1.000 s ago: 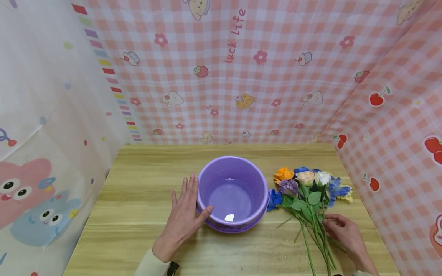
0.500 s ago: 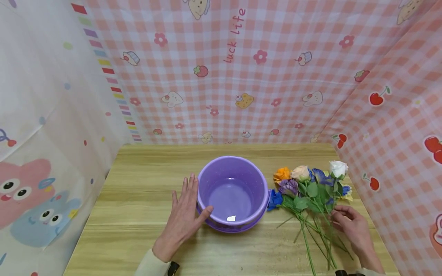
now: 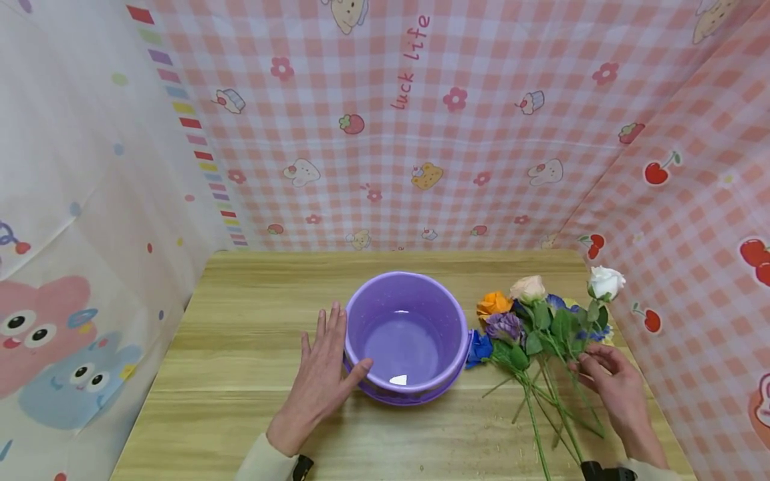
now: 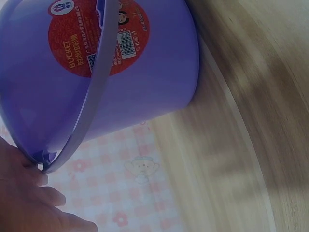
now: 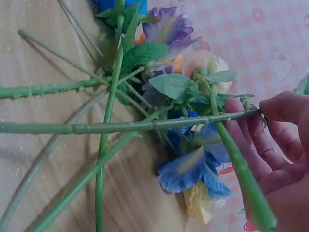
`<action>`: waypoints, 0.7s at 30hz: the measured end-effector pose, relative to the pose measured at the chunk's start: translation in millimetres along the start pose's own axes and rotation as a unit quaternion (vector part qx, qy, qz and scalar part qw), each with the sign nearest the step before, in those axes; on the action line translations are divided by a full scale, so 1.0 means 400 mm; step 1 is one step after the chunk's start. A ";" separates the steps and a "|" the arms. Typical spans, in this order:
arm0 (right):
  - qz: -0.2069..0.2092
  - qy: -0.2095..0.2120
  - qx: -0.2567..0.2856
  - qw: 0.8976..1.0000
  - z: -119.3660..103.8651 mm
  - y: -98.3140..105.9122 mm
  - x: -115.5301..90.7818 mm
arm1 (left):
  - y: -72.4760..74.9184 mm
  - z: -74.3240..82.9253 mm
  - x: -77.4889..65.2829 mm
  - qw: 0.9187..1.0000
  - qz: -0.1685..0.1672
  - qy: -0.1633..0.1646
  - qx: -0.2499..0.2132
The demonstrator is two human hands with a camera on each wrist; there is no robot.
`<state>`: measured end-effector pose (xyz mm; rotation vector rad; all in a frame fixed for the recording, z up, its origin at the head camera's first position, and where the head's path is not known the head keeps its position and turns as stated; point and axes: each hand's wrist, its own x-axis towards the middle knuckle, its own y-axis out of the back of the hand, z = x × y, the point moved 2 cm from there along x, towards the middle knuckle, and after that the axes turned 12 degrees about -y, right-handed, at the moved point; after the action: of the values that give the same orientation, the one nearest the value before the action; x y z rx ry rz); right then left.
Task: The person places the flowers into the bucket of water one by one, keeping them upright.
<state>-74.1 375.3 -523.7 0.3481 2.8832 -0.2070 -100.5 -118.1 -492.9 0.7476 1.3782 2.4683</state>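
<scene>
A purple bucket (image 3: 404, 334) with a red label stands upright mid-table, its handle (image 4: 99, 87) lowered at the side. My left hand (image 3: 319, 381) rests against its left rim, fingers straight and thumb at the edge. To the right lies a heap of artificial flowers with green stems. My right hand (image 3: 616, 387) pinches the stem (image 5: 203, 119) of a white rose (image 3: 606, 283) between thumb and fingertips, its bloom raised above the heap. A peach rose (image 3: 528, 289) leans up beside it, its stem (image 5: 244, 174) crossing in front in the right wrist view.
An orange flower (image 3: 494, 305), a purple flower (image 3: 505, 327) and a blue flower (image 3: 479, 349) lie near the bucket's right side. Checked cloth (image 3: 373, 147) hangs behind the wooden table (image 3: 259, 294) and at its right. A white patterned cloth (image 3: 114, 220) covers the left side.
My right hand has moved right and slightly away from me, drawing the white rose up and right out of the heap. The peach rose has risen too. My left hand and the bucket stay put.
</scene>
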 end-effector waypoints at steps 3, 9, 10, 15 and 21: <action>-0.002 -0.004 0.005 1.000 -0.002 -0.008 0.003 | 0.000 0.000 0.000 1.000 0.000 0.001 -0.001; 0.008 -0.031 -0.025 0.999 -0.012 -0.024 0.006 | 0.000 0.001 0.000 1.000 -0.003 0.005 -0.004; 0.008 -0.033 -0.030 0.999 -0.014 -0.027 0.006 | 0.000 0.001 0.000 1.000 -0.004 0.005 -0.005; -0.015 -0.017 0.002 1.000 -0.028 -0.051 0.005 | 0.001 0.002 0.000 1.000 -0.005 0.006 -0.006; -0.054 0.038 0.027 0.997 -0.048 -0.083 0.004 | 0.000 0.002 0.000 1.000 -0.005 0.007 -0.006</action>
<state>-87.7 347.0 -501.8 0.2142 2.9794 -0.2977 -100.2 -117.7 -492.5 0.7198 1.3666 2.4783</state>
